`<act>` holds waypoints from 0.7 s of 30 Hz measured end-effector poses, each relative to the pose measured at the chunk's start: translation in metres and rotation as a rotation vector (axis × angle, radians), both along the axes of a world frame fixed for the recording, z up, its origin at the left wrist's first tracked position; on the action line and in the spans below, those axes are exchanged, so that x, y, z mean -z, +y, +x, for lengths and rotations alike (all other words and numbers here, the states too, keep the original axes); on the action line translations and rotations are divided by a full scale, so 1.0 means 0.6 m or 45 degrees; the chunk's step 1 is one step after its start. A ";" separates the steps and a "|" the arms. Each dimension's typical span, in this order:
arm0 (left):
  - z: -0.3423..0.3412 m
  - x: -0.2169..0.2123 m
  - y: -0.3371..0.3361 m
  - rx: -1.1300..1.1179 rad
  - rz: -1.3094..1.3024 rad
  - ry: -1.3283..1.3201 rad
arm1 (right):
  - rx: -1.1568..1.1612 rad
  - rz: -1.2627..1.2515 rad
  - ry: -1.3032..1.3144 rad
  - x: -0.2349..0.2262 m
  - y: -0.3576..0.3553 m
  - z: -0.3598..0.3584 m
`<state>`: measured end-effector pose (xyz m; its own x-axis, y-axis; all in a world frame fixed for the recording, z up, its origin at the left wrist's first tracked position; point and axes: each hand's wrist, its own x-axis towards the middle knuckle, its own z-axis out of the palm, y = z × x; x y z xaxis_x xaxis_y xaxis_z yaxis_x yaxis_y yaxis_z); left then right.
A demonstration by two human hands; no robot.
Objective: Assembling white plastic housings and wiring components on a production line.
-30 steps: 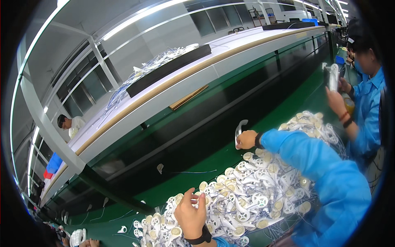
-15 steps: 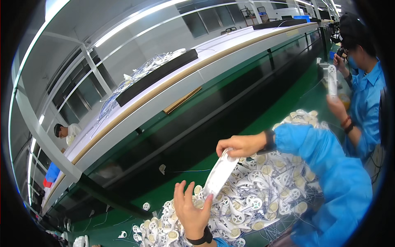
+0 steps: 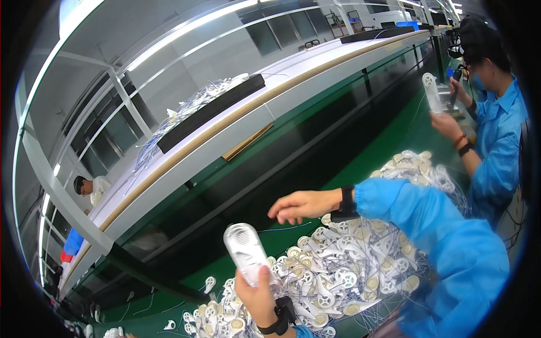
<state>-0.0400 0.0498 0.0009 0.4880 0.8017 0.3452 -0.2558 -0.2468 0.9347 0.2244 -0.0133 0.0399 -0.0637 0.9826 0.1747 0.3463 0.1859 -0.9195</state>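
Observation:
My left hand (image 3: 255,297) is closed around the lower end of a long white plastic housing (image 3: 245,245). The piece is held tilted upward, its rounded end with a slotted round grille at the top. My right hand (image 3: 303,206) hovers to the right of the housing, apart from it, with fingers loosely stretched and nothing in them. Below both hands spreads a pile of white plastic parts (image 3: 332,276), with round discs, spoked wheels and thin grey wires tangled among them.
The pile rests on a green surface (image 3: 141,315). Beyond it runs a long raised white bench (image 3: 304,65) with a black tray (image 3: 211,112) of wired parts. A slanted post (image 3: 152,273) stands left. At right, a blue-sleeved co-worker (image 3: 490,124) holds a similar white housing (image 3: 431,93).
The housing has swung left and upright, from my right hand's grasp into my left hand's grip. My right hand has let go and shifted left. The co-worker's housing has also moved left.

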 end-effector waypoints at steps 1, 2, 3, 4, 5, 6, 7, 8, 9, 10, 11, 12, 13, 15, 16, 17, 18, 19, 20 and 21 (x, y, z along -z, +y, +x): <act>-0.001 -0.008 -0.004 -0.021 -0.120 -0.112 | 0.054 -0.017 -0.225 0.031 0.010 0.008; -0.004 -0.008 0.000 -0.087 -0.107 -0.160 | 0.056 0.065 -0.506 0.044 0.011 0.005; -0.002 -0.006 0.001 -0.205 -0.049 -0.211 | 0.135 -0.098 -0.707 0.056 0.004 0.001; -0.002 -0.009 0.000 -0.249 -0.089 -0.280 | 0.136 -0.187 -0.776 0.077 0.013 -0.001; -0.001 -0.015 -0.005 -0.280 -0.131 -0.354 | 0.150 -0.281 -0.850 0.097 0.017 0.000; -0.001 -0.020 -0.008 -0.279 -0.132 -0.358 | 0.151 -0.282 -0.853 0.115 0.018 0.001; -0.001 -0.023 -0.010 -0.299 -0.150 -0.381 | 0.192 -0.297 -0.950 0.132 0.021 0.001; -0.004 -0.026 -0.011 -0.321 -0.166 -0.406 | 0.232 -0.310 -1.049 0.146 0.026 -0.001; -0.008 -0.027 -0.009 -0.325 -0.165 -0.406 | 0.228 -0.308 -1.048 0.160 0.032 -0.002; -0.014 -0.028 -0.004 -0.387 -0.159 -0.440 | 0.198 -0.407 -1.094 0.166 0.038 -0.007; -0.020 -0.029 -0.001 -0.447 -0.154 -0.475 | 0.168 -0.506 -1.139 0.169 0.041 -0.009; -0.026 -0.030 -0.001 -0.495 -0.171 -0.499 | 0.172 -0.499 -1.105 0.173 0.040 -0.008; -0.030 -0.034 -0.002 -0.497 -0.171 -0.502 | 0.171 -0.498 -1.108 0.174 0.039 -0.003; -0.034 -0.041 -0.003 -0.603 -0.199 -0.549 | 0.122 -0.389 -0.908 0.179 0.034 0.013; -0.037 -0.037 0.003 -0.569 -0.203 -0.564 | 0.076 -0.375 -0.852 0.173 0.035 0.013; -0.038 -0.035 0.005 -0.577 -0.202 -0.566 | 0.069 -0.373 -0.855 0.167 0.034 0.014; -0.038 -0.033 0.006 -0.496 -0.174 -0.507 | -0.019 -0.466 -0.688 0.160 0.030 0.016; -0.037 -0.029 0.009 -0.414 -0.147 -0.450 | -0.104 -0.558 -0.522 0.146 0.025 0.014; -0.028 -0.019 0.015 -0.444 -0.148 -0.424 | -0.112 -0.545 -0.441 0.124 0.011 0.006; -0.024 -0.015 0.013 -0.445 -0.149 -0.427 | -0.113 -0.545 -0.444 0.113 0.004 0.004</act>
